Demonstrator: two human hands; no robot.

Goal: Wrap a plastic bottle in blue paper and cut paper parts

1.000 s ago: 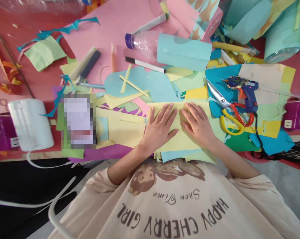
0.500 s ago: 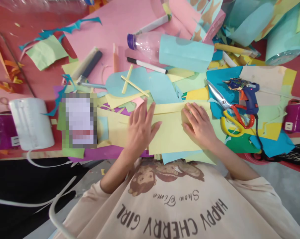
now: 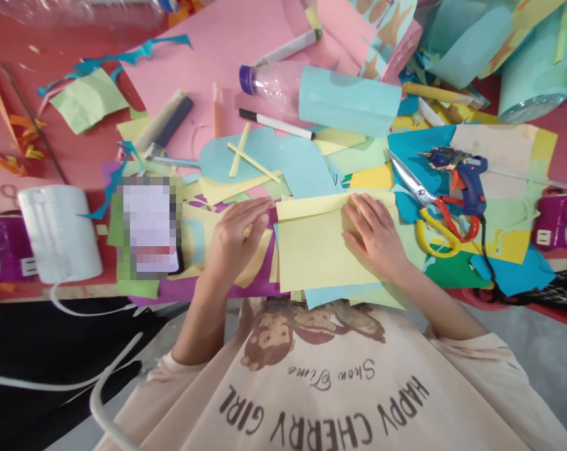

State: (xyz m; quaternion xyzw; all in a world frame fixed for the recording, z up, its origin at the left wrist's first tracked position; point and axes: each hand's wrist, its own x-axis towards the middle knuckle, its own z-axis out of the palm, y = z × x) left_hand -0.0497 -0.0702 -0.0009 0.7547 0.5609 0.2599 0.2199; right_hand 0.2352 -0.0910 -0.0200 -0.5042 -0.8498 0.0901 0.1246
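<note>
A pale yellow sheet of paper lies in front of me, with a narrow strip folded over along its far edge. My right hand rests flat on its right part, fingers spread and fingertips on the folded strip. Just beyond the sheet's left edge is my left hand, fingers stretched out together toward the fold's left end and thumb slightly apart. It holds nothing visible; whether its fingertips touch the sheet I cannot tell. More paper sheets, light blue and green, stick out beneath the yellow one.
To the right lie open scissors and a blue glue gun with a black cord. Behind are a bottle wrapped in light blue paper, a marker and paper scraps. At left are a phone and a white case.
My left hand has slid left off the yellow sheet and turned so its fingers point right. The right hand stays in place on the paper.
</note>
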